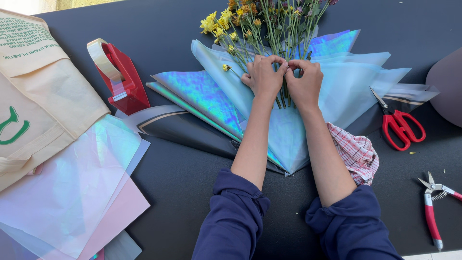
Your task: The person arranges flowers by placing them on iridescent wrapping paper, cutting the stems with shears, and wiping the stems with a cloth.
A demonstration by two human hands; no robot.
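A bunch of yellow and orange flowers with green stems lies on fanned sheets of iridescent blue wrapping paper on a dark table. My left hand and my right hand sit side by side over the stems, fingertips curled and touching above them. Both hands pinch at the stems where they gather. What lies under my palms is hidden.
A red tape dispenser stands to the left. A cream cloth bag and pastel sheets lie at the left edge. Red scissors and red-handled pruners lie on the right. A checked cloth sits by my right forearm.
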